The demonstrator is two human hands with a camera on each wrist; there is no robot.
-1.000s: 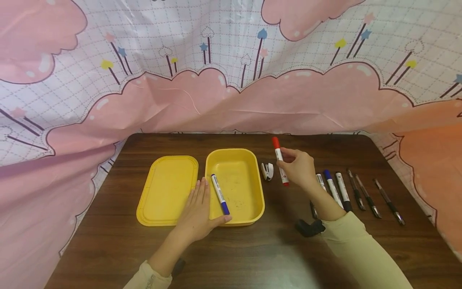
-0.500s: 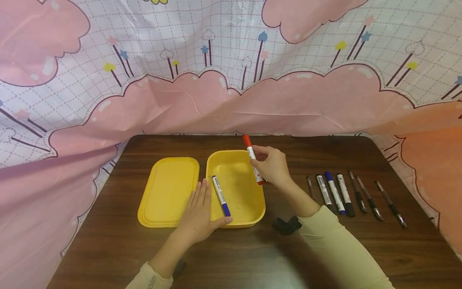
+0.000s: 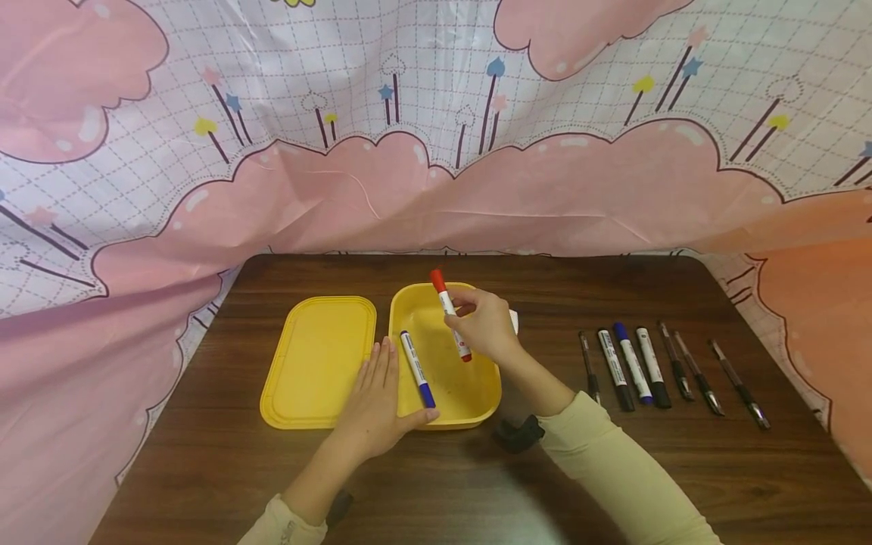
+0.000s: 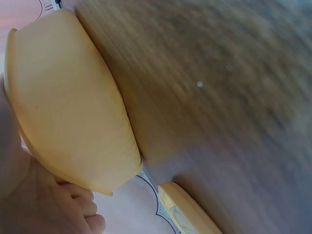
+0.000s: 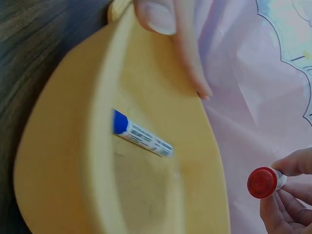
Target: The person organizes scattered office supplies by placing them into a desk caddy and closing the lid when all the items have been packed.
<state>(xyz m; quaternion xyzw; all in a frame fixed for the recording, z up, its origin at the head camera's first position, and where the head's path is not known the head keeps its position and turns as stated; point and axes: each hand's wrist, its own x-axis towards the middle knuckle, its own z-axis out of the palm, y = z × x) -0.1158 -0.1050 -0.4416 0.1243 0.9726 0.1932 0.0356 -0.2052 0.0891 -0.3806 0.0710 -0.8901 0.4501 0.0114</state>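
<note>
Left wrist view: shows only the outer wall of the yellow box [image 4: 73,102], inside hidden, and crops the left hand [image 4: 48,204]. Right wrist view: catches the red marker [image 5: 262,183] almost end-on, pinched in the right hand [image 5: 292,207], cut off at the edge; also finds the blue marker [image 5: 143,136] inside the box. Head view: puts the red marker above the box, farther left than half a second ago, left hand straight-fingered along the box's side; leaves just a sliver of white stapler [image 3: 514,321] visible behind the right hand, with lid [image 3: 319,363] at left, three markers [image 3: 631,365] and four pens [image 3: 739,384] on the desk [image 3: 436,484] at right.
</note>
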